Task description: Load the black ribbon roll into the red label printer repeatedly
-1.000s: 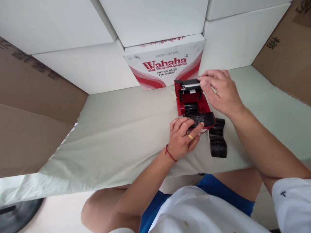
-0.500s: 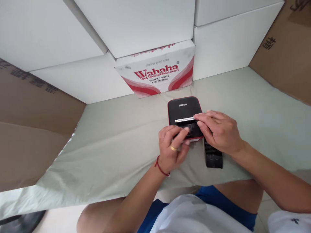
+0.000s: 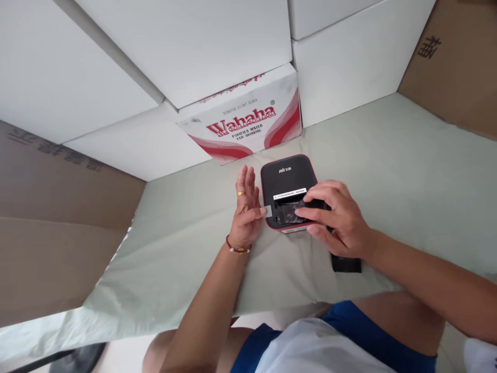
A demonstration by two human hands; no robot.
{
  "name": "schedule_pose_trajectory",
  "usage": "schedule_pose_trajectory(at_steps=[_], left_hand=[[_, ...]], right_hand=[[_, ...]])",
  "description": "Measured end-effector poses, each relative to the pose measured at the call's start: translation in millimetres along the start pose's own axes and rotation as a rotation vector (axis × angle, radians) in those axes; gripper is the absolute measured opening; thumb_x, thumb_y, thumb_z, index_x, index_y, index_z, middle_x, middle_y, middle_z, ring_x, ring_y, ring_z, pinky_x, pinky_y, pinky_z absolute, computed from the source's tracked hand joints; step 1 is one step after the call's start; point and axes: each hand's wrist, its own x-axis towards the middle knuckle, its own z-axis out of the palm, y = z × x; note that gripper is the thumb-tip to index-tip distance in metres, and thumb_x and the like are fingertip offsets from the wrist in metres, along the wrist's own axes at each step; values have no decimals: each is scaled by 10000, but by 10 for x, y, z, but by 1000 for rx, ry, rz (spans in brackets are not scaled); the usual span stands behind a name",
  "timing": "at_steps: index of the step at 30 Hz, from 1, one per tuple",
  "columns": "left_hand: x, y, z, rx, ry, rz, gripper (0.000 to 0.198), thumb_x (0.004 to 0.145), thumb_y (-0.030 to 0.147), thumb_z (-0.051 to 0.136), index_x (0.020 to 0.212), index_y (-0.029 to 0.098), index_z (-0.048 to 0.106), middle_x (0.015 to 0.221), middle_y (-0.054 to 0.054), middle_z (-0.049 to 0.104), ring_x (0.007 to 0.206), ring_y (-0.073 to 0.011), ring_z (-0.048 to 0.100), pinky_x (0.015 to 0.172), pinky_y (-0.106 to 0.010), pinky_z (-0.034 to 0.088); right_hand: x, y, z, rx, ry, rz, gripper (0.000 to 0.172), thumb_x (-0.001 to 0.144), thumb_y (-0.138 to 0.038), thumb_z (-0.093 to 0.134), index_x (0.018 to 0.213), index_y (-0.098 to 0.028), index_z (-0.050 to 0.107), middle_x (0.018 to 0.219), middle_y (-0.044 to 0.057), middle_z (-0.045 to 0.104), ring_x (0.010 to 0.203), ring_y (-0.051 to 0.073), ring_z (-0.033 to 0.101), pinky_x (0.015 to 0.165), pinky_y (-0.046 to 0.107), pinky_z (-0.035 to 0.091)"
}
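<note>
A small black printer-like device (image 3: 289, 177) with a red rim lies on the cloth, a white label strip (image 3: 290, 194) across its top. At its left edge is my left hand (image 3: 247, 212), fingers stretched upward, the thumb touching a small grey tab (image 3: 268, 211). My right hand (image 3: 337, 215) reaches over the device from the right with its fingers spread. Its fingertips rest on shiny black film (image 3: 288, 213) in the recess below the label. A black strip (image 3: 347, 264) shows partly under my right hand.
A Wahaha water carton (image 3: 248, 129) stands behind the device against stacked white boxes (image 3: 349, 72). Brown cardboard (image 3: 58, 223) rises at the left, and another brown carton (image 3: 454, 67) at the right. A pale green cloth (image 3: 186, 248) covers the table, hanging over its front edge.
My left hand has moved off the device's front to its left side, its fingers straightened. The right fingers have shifted onto the black film, now more exposed. The camera view has turned slightly.
</note>
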Motion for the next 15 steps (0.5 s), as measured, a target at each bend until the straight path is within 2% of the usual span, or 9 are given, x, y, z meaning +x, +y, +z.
schedule_pose_trajectory(at_steps=[2, 4, 7, 9, 12, 13, 15], left_hand=[[-26, -59, 33, -96, -9, -45, 1048, 744, 390, 827, 1644, 552, 315, 1805, 88, 320, 1749, -272, 115, 1435, -514, 119], [-57, -95, 82, -135, -8, -85, 1061, 768, 397, 788, 1671, 544, 249, 1809, 77, 312, 1743, -269, 152, 1427, -514, 179], [-85, -126, 138, -70, -18, -115, 1041, 844, 478, 722, 1698, 543, 129, 1837, 65, 244, 1726, -279, 217, 1392, -534, 290], [-84, -152, 153, -16, -35, -105, 1015, 883, 556, 683, 1701, 542, 82, 1855, 54, 187, 1714, -286, 255, 1358, -539, 358], [-69, -208, 158, -4, -63, -68, 995, 891, 639, 678, 1698, 520, 108, 1861, 23, 170, 1705, -287, 284, 1334, -520, 401], [-63, -229, 160, -8, -74, -53, 996, 885, 661, 685, 1696, 509, 126, 1860, 11, 177, 1702, -290, 293, 1331, -518, 405], [-54, -266, 166, -21, -94, -30, 1005, 871, 697, 696, 1693, 481, 161, 1849, -18, 218, 1691, -301, 318, 1323, -530, 411]], right_hand=[[-23, -29, -11, -15, 56, -10, 245, 1065, -362, 571, 1120, -247, 779, 1108, 96, 703, 1111, 284, 604, 962, 514, 542], [-37, -46, -20, -41, 76, -25, 229, 1055, -345, 590, 1112, -245, 788, 1081, 89, 719, 1101, 277, 606, 949, 487, 558], [-48, -52, -18, -93, 54, -66, 224, 1050, -336, 602, 1119, -247, 796, 1126, 81, 770, 1158, 273, 641, 976, 459, 582], [-39, -52, -17, -123, 14, -101, 213, 1054, -323, 601, 1104, -260, 798, 1172, 65, 798, 1193, 261, 669, 978, 436, 604], [77, -67, -62, -74, -71, -170, 214, 1062, -320, 593, 1037, -250, 793, 1154, 58, 829, 1134, 250, 721, 922, 416, 641], [158, -75, -92, -37, -110, -156, 245, 1074, -334, 576, 983, -246, 786, 1114, 59, 836, 1074, 244, 737, 897, 409, 645], [378, -80, -157, 10, -208, -11, 354, 1109, -365, 513, 882, -246, 759, 1024, 55, 837, 923, 215, 747, 844, 382, 632]])
